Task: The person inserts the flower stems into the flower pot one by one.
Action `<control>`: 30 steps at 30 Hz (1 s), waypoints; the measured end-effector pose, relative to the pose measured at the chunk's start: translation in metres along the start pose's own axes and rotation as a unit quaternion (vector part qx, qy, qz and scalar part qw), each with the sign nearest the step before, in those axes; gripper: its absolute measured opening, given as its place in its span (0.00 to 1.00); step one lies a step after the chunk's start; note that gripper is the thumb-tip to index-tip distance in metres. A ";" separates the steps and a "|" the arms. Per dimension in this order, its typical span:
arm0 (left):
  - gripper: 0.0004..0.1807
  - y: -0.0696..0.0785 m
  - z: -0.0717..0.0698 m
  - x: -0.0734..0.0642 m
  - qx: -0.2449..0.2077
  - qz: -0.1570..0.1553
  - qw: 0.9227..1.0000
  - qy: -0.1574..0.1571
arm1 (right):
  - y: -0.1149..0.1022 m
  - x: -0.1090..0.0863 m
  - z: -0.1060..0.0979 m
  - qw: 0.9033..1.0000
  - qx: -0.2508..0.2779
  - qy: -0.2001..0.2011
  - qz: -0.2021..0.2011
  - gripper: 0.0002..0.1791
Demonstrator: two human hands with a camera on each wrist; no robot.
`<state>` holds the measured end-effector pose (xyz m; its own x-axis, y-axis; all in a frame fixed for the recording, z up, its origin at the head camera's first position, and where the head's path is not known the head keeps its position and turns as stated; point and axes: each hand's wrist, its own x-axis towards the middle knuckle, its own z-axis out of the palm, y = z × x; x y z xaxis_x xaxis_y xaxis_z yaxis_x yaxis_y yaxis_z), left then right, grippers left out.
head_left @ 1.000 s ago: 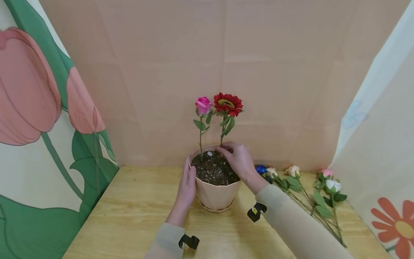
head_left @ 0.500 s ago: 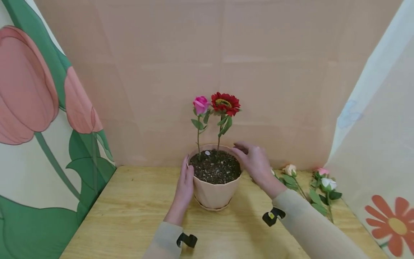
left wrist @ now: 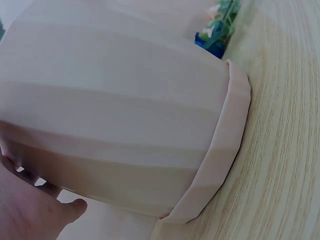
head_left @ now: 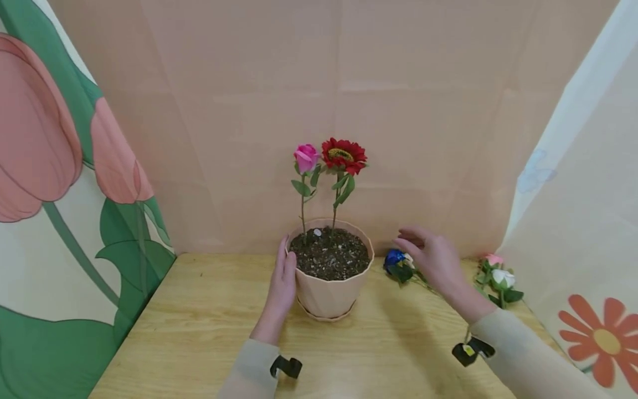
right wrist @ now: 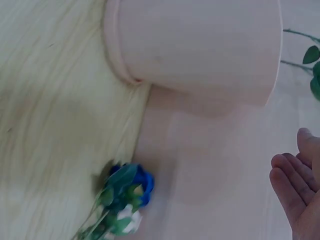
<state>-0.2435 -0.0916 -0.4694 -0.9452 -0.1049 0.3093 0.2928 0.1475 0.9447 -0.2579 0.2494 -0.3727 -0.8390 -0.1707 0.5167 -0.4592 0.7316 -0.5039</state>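
Note:
A pale pink flowerpot (head_left: 326, 299) of dark soil stands on a matching saucer (head_left: 324, 318). Upright in the soil are a pink rose (head_left: 306, 158) and a red sunflower-like flower (head_left: 344, 155) with a yellow-ringed centre. My left hand (head_left: 282, 282) rests against the pot's left side, fingers extended up to the rim; in the left wrist view its thumb (left wrist: 75, 210) lies beside the pot wall. My right hand (head_left: 438, 261) is in the air right of the pot, fingers loosely bent and holding nothing. It hangs over a blue rose (head_left: 394, 259) lying on the table.
The wooden table (head_left: 209, 327) meets a pinkish backdrop (head_left: 249, 111) behind the pot. At the right lie a white rose (head_left: 503, 279) and a light pink rose (head_left: 493, 259). A pale rose (right wrist: 129, 219) lies by the blue one. Printed panels flank the table.
My right hand has let go of the red flower's stem and moved right, away from the pot. The red flower stays standing in the soil. My left hand keeps its place on the pot.

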 end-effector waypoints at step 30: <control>0.31 0.003 -0.002 0.001 -0.014 0.001 1.000 -0.015 | 0.092 -0.074 -0.037 0.987 -0.132 -0.046 0.083 0.22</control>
<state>-0.2434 -0.0929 -0.4665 -0.9482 -0.0759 0.3085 0.2986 0.1191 0.9469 -0.2273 0.3539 -0.4314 -0.9248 -0.0841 0.3711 -0.2309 0.8992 -0.3717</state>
